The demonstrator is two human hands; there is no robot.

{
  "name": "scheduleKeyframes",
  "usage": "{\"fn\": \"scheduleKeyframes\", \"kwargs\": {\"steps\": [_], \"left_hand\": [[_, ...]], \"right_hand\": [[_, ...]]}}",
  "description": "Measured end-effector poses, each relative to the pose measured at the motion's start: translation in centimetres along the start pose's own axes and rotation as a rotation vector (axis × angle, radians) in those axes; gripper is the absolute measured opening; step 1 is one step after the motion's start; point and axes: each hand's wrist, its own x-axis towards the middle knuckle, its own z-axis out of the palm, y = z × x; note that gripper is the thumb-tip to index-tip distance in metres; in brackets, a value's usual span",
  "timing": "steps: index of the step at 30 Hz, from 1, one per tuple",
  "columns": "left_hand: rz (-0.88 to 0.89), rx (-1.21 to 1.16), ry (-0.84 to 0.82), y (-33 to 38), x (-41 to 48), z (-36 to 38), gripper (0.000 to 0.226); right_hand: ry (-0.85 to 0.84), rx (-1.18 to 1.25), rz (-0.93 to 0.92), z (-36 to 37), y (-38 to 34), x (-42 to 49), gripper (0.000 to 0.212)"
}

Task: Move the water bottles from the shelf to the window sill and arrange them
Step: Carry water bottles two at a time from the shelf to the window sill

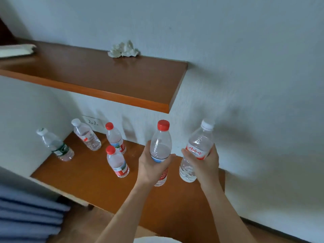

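Observation:
My left hand (pixel 152 165) grips a clear bottle with a red cap (pixel 161 146) around its middle, held above the lower wooden shelf (pixel 98 188). My right hand (pixel 205 163) grips a white-capped bottle with a red label (pixel 199 146), tilted slightly right. Several bottles stand on the lower shelf: a green-labelled one (pixel 56 145) at the left, a white-capped one (pixel 85 135) near the wall, and two red-capped ones (pixel 115 137) (pixel 117 161) in the middle.
An upper wooden shelf (pixel 108 79) juts from the white wall, with a crumpled white tissue (pixel 123 50) at its back and a pale cloth (pixel 15 50) at its far left. A wall socket (pixel 93 121) sits behind the bottles. Blue fabric (pixel 26 214) lies at lower left.

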Motion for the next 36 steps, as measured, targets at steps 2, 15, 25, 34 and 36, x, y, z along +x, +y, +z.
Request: {"fn": "scheduleKeyframes", "kwargs": {"steps": [2, 15, 25, 34, 36], "left_hand": [[0.003, -0.011, 0.096, 0.0, -1.2, -1.3, 0.058], [-0.15, 0.002, 0.81, -2.2, -16.8, -12.3, 0.057], [-0.233, 0.078, 1.29, -3.0, -30.9, -19.8, 0.048], [-0.32, 0.14, 1.59, -5.8, -40.5, -26.7, 0.053], [-0.341, 0.153, 1.628, -6.8, -42.0, -29.0, 0.052]], "right_hand": [[-0.116, -0.031, -0.034, 1.1, 0.1, -0.5, 0.063], [-0.814, 0.096, -0.199, 10.6, -0.4, -11.1, 0.079], [-1.265, 0.113, -0.258, 18.5, -1.6, -24.2, 0.08], [-1.551, 0.081, -0.279, 24.8, -1.7, -36.7, 0.062], [-1.594, 0.067, -0.266, 26.9, -1.8, -39.4, 0.063]]}}
